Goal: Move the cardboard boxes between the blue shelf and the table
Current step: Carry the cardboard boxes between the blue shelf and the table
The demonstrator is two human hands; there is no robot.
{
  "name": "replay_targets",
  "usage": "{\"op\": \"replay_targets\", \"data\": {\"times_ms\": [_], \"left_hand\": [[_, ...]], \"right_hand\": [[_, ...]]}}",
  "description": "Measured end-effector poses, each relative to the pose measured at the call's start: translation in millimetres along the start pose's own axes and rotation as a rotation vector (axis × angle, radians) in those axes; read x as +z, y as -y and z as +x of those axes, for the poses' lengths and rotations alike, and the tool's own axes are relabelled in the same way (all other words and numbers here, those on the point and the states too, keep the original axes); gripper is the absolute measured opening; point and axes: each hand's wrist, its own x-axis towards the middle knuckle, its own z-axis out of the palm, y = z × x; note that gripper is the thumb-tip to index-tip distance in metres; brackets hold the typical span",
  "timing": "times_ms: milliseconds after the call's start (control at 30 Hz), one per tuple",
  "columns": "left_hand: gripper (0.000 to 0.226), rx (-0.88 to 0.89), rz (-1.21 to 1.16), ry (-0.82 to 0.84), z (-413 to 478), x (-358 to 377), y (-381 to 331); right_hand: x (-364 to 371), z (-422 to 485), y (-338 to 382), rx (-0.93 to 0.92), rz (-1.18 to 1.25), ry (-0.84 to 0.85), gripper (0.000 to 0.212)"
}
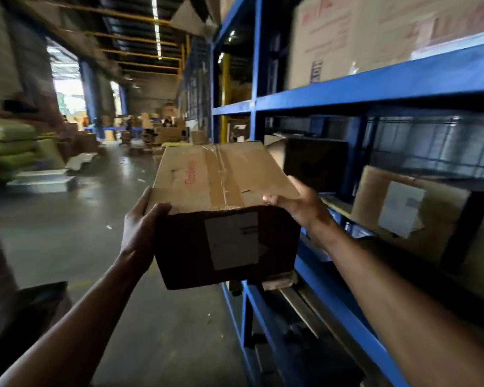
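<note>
Currently: blue shelf [375, 79] fills the right side, its beams running away down the aisle. Grey concrete floor [67, 233] takes the left, with blurred stacks of cartons far down it and a green stack [9, 146] at the left edge. The shelf's upper level carries a big carton [361, 32] with red print, too blurred to read. Carried cardboard box [224, 191] is mid-frame, held in the air over the aisle just beside the shelf's front edge, not resting on any level. Its top is taped along its length and has red lettering; the near end is in shadow. Right of it, on the level under the beam, sits a smaller box [430, 219] with a white sheet on its face, and further back a dark open carton [313, 160]. Left hand [140, 227] grips the near-left corner, thumb over the top edge. Right hand [299, 202] grips the near-right corner, thumb on top, fingers mostly hidden. White label [232, 238] sits on the near end face.
</note>
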Motion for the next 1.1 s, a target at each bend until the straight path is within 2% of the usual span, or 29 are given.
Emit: {"op": "replay_targets", "data": {"times_ms": [100,200,267,400,467,533,567,633,700,867,1000,1067,1100], "left_hand": [[0.072,0.002,-0.048,0.067,37,44,11],[0.053,0.015,-0.073,0.137,64,79,19],[0.040,0.017,-0.087,0.193,78,97,22],[0.042,0.007,-0.112,0.224,106,126,36],[0.032,0.000,-0.107,0.250,121,144,41],[0.035,-0.010,-0.108,0.266,136,160,47],[0.034,-0.018,-0.122,0.263,144,167,51],[0.049,-0.031,-0.150,0.275,162,182,58],[0.049,-0.037,-0.154,0.291,182,199,70],[0.059,-0.064,-0.173,0.477,229,243,102],[0.049,0.016,-0.190,0.583,285,274,116],[0.047,0.033,-0.199,0.647,319,285,119],[0.046,0.031,-0.212,0.669,336,291,128]], "right_hand": [[-31,17,-7,0.004,-0.053,-0.083,0.055],[-52,34,-15,0.010,-0.127,-0.147,0.056],[-64,43,-23,0.035,-0.171,-0.187,0.073],[-81,58,-40,0.140,-0.213,-0.277,0.123],[-88,65,-44,0.141,-0.227,-0.319,0.129],[-95,71,-47,0.134,-0.248,-0.379,0.130],[-99,75,-48,0.130,-0.254,-0.403,0.130],[-104,81,-49,0.129,-0.274,-0.439,0.126],[-108,89,-52,0.135,-0.273,-0.482,0.116],[-115,108,-68,0.158,-0.259,-0.598,0.110],[-105,127,-86,0.188,-0.235,-0.741,0.104],[-95,144,-89,0.189,-0.249,-0.804,0.086],[-89,153,-88,0.202,-0.272,-0.821,0.067]]}}
